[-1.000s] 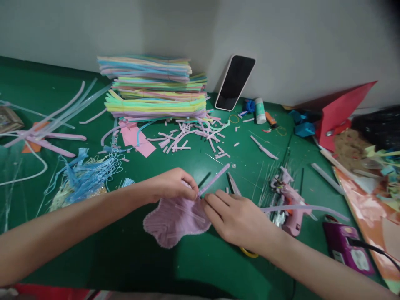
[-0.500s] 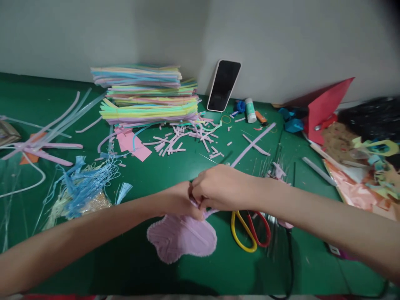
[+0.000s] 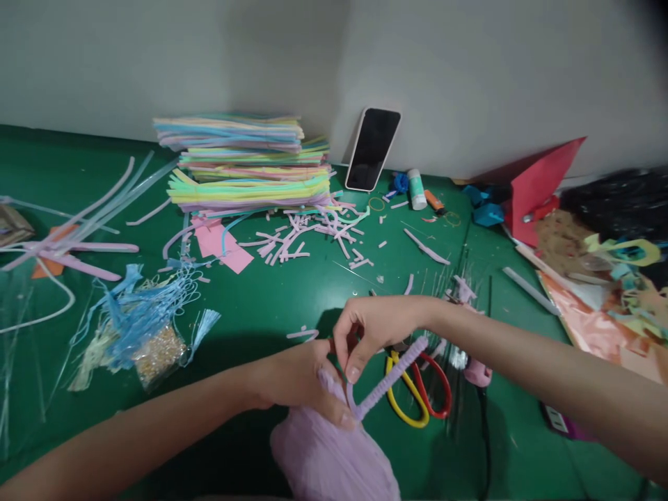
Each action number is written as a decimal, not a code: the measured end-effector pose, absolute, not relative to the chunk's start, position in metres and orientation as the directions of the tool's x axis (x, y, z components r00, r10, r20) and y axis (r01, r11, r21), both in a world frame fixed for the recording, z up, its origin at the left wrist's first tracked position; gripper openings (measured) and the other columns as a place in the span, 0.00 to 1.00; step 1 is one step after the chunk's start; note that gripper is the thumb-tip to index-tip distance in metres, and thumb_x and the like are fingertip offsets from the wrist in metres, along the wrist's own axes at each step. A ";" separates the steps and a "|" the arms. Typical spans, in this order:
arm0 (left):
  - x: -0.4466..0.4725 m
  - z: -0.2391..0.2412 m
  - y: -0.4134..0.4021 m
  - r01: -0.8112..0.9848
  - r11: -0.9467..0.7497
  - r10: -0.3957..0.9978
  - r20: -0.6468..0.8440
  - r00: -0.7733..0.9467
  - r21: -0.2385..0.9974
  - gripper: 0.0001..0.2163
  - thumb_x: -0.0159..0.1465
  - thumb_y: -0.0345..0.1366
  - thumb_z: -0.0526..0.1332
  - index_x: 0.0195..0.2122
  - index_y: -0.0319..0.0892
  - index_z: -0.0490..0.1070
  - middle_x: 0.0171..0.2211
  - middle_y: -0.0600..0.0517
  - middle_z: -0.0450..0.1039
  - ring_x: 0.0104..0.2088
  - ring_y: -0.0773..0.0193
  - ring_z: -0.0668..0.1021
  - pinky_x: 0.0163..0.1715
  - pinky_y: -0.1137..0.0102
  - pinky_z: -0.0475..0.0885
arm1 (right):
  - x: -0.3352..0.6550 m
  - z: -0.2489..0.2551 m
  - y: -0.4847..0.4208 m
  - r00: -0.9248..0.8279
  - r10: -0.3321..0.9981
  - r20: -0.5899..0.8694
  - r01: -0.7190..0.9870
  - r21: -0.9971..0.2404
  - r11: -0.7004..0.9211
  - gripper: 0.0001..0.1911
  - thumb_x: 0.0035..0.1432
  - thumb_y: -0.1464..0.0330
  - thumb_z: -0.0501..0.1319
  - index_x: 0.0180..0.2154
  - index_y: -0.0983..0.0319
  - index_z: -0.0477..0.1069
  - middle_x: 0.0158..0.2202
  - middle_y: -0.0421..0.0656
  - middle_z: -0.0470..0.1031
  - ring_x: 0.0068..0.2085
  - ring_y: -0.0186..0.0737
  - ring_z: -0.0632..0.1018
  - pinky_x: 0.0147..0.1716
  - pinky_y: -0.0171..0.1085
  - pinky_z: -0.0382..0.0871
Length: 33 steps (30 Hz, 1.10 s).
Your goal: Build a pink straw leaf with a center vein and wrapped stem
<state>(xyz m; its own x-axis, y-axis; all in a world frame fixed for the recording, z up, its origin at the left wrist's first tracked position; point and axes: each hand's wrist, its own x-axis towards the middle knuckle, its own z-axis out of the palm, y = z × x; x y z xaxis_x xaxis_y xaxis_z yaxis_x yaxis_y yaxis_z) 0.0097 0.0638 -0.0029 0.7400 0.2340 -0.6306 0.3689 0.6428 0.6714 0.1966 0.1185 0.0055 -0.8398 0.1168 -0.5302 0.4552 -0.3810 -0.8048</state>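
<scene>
A lilac flat piece made of pipe cleaners [image 3: 328, 456] is lifted close to me over the green table. My left hand [image 3: 300, 383] is closed on its upper edge. My right hand [image 3: 373, 327] pinches a lilac pipe cleaner [image 3: 389, 376] with thumb and forefinger where it bends into that edge; the free end sticks out to the right. Red and yellow scissors [image 3: 417, 393] lie just under the right hand.
A stack of pastel pipe cleaners [image 3: 245, 163] and cut scraps [image 3: 313, 233] lie behind. A phone [image 3: 372, 147] leans on the wall. A pink glue gun [image 3: 472, 362] sits right of the scissors. Blue tassels [image 3: 136, 313] lie left, paper clutter [image 3: 610, 278] right.
The lilac piece has been raised off the table toward me. My right hand shifted from beside the left to above it, and the pipe cleaner now bends down-left to the edge.
</scene>
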 end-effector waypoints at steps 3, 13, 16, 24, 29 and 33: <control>0.006 -0.005 0.062 0.324 0.659 0.245 -0.601 0.761 0.679 0.19 0.38 0.32 0.75 0.30 0.39 0.70 0.24 0.58 0.72 0.27 0.68 0.73 0.26 0.75 0.63 | 0.196 -0.001 0.110 -0.848 0.186 -0.496 0.394 -0.825 -0.404 0.10 0.46 0.65 0.71 0.30 0.65 0.79 0.28 0.40 0.79 0.32 0.32 0.78 0.33 0.29 0.69; -0.014 -0.009 0.053 0.229 0.735 0.302 -0.611 0.732 0.638 0.33 0.41 0.32 0.76 0.47 0.41 0.63 0.29 0.57 0.77 0.31 0.68 0.76 0.29 0.76 0.62 | 0.191 -0.001 0.091 -0.811 0.438 -0.389 0.328 -0.921 -0.212 0.12 0.48 0.62 0.70 0.30 0.65 0.78 0.28 0.40 0.78 0.29 0.32 0.76 0.31 0.30 0.69; -0.016 -0.007 0.055 0.252 0.741 0.283 -0.630 0.723 0.622 0.39 0.41 0.31 0.76 0.53 0.41 0.61 0.28 0.55 0.78 0.30 0.67 0.77 0.29 0.75 0.62 | 0.193 0.000 0.087 -0.780 0.476 -0.407 0.385 -0.911 -0.146 0.12 0.49 0.62 0.69 0.31 0.65 0.79 0.28 0.40 0.77 0.28 0.32 0.74 0.28 0.31 0.66; -0.026 -0.005 0.059 0.172 0.796 0.242 -0.565 0.789 0.581 0.34 0.48 0.37 0.73 0.55 0.40 0.64 0.33 0.51 0.80 0.32 0.67 0.77 0.32 0.74 0.65 | 0.199 0.002 0.080 -0.752 0.501 -0.428 0.339 -0.903 -0.264 0.17 0.44 0.58 0.72 0.30 0.65 0.79 0.26 0.38 0.75 0.26 0.29 0.69 0.28 0.31 0.63; -0.024 -0.008 0.061 0.187 0.803 0.217 -0.570 0.793 0.566 0.36 0.47 0.36 0.73 0.57 0.39 0.63 0.32 0.51 0.79 0.31 0.68 0.76 0.33 0.74 0.66 | 0.200 0.002 0.079 -0.758 0.510 -0.406 0.352 -0.913 -0.204 0.14 0.47 0.61 0.71 0.31 0.65 0.79 0.27 0.39 0.77 0.27 0.31 0.71 0.28 0.31 0.64; -0.022 -0.013 0.061 0.160 0.798 0.281 -0.594 0.754 0.581 0.39 0.45 0.34 0.74 0.59 0.41 0.62 0.30 0.54 0.78 0.32 0.67 0.76 0.33 0.75 0.66 | 0.203 0.016 0.072 -0.742 0.604 -0.292 0.404 -0.913 0.055 0.10 0.52 0.68 0.69 0.39 0.62 0.77 0.38 0.41 0.77 0.39 0.36 0.76 0.40 0.36 0.69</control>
